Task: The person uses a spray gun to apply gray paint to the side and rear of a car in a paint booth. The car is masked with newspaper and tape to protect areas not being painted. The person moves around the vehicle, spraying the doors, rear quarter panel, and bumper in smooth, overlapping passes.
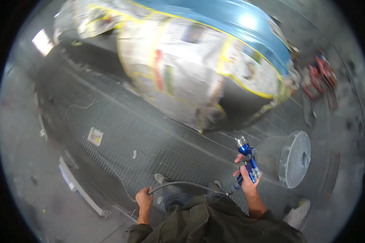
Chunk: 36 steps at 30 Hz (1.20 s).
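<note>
Holding the blue spray gun (248, 162) in your right hand (247, 181), you have it clenched around the grip with the nozzle pointing up and away from you, toward the car (198, 60) masked in newspaper and yellow tape. Your left hand (144, 199) is closed on the grey air hose (182, 184), which arcs across in front of you to the base of the gun. The gun sits well apart from the masked body, with the metal floor grating (121, 125) between. A grey upturned bucket (290, 158) lies on its side just to the right of the gun. In my judgement, you do well to keep the hose gathered to your left, clear of your feet and of the bucket, and to square the nozzle to the unmasked blue panel (231, 24) before pulling the trigger.
</note>
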Motion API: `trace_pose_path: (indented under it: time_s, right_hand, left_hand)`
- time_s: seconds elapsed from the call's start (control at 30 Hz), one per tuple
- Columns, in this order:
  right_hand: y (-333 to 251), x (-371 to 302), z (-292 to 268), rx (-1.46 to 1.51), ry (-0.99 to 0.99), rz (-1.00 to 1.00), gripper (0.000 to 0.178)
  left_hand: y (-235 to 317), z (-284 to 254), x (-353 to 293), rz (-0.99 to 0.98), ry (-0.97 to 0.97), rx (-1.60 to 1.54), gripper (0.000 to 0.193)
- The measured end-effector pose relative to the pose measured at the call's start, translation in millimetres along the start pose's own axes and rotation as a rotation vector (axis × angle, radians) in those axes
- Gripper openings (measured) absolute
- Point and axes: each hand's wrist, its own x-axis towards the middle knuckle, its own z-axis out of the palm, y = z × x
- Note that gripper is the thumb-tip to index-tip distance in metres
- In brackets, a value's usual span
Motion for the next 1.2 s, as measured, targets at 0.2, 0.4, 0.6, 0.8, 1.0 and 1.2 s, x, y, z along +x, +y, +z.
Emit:
trace_pose_path:
  time_s: [0.2, 0.4, 0.6, 0.8, 1.0, 1.2]
  right_hand:
    - [-5.5, -14.9, -181.2, -0.07, 0.253, 0.007, 0.037]
    - [4.4, -13.4, -260.4, -0.072, 0.409, 0.008, 0.042]
    - [26.2, -17.6, -280.4, -0.136, 0.33, 0.138, 0.041]
    - [138.1, 13.0, -292.2, -0.094, 0.149, 0.218, 0.034]
    - [329.9, 35.5, -324.2, 0.015, 0.234, 0.15, 0.031]
    - [536.7, 33.2, -335.0, -0.018, 0.306, 0.192, 0.024]
  left_hand:
    - [114.9, 78.1, -55.7, 0.253, -0.112, -0.011, 0.012]
    - [196.5, 89.2, -69.6, 0.284, -0.161, 0.034, 0.019]
    - [172.2, 124.1, -44.5, 0.331, -0.11, -0.008, 0.017]
    - [161.5, 198.7, -20.2, 0.372, -0.089, 0.046, 0.012]
    - [142.0, 351.8, 3.4, 0.358, 0.035, 0.016, 0.012]
    - [142.9, 515.2, 28.2, 0.302, 0.236, -0.214, 0.01]
